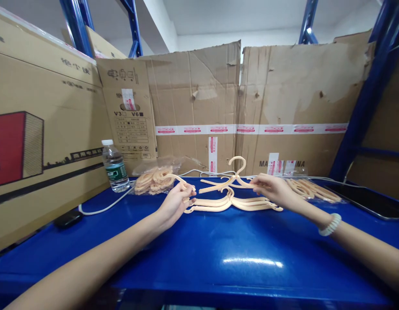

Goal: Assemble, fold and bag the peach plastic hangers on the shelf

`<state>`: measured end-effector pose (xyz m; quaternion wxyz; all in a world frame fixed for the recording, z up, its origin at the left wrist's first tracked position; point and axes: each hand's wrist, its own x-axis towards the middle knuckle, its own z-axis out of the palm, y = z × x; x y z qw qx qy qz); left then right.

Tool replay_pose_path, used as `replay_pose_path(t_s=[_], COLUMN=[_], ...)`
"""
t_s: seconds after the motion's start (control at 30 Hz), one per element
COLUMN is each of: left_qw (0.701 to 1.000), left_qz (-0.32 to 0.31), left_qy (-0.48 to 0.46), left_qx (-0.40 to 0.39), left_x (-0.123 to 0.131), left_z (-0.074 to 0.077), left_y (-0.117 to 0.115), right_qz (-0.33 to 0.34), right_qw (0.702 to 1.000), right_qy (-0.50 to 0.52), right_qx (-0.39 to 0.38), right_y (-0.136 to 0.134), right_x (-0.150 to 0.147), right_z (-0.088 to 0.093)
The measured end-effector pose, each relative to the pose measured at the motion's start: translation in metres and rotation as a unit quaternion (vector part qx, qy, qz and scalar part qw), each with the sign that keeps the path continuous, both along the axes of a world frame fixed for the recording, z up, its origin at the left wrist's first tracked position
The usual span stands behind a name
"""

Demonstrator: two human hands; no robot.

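Note:
In the head view my left hand (176,202) pinches a curved beige plastic hanger piece (174,176), whose free end points up and left. Across from it, my right hand (270,188) grips one arm of a beige plastic hanger (237,176). That hanger's hook stands up, and its other arm stretches left toward my left hand without touching it. Just below, several similar hangers (215,207) lie nested together on the blue tabletop (199,245). My right fingertips are partly hidden behind the hand.
Clear bags of beige hanger parts lie at the left (152,181) and right (315,189). A water bottle (117,170) stands beside a white cable (105,211). A small black object (68,218) and a dark flat panel (370,200) lie outward. Cardboard (193,107) walls the back.

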<state>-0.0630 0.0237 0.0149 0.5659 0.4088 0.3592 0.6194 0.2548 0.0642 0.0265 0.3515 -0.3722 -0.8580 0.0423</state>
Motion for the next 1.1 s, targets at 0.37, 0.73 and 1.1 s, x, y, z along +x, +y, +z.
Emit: replay_pose_path(t_s=[0.37, 0.73, 1.1], left_qw=[0.995, 0.994, 0.999], left_qz=[-0.085, -0.102, -0.02], left_qy=[-0.041, -0.033, 0.014], left_qx=[-0.034, -0.018, 0.039], left_x=[0.005, 0.007, 0.007], left_z=[0.007, 0.006, -0.007], left_y=[-0.009, -0.012, -0.009], right_qz=[0.033, 0.041, 0.053], right_qw=[0.999, 0.999, 0.998], right_qy=[0.025, 0.012, 0.009], right_qx=[-0.026, 0.009, 0.024], right_y=[-0.013, -0.019, -0.025], right_x=[-0.001, -0.004, -0.009], right_z=[0.011, 0.012, 0.01])
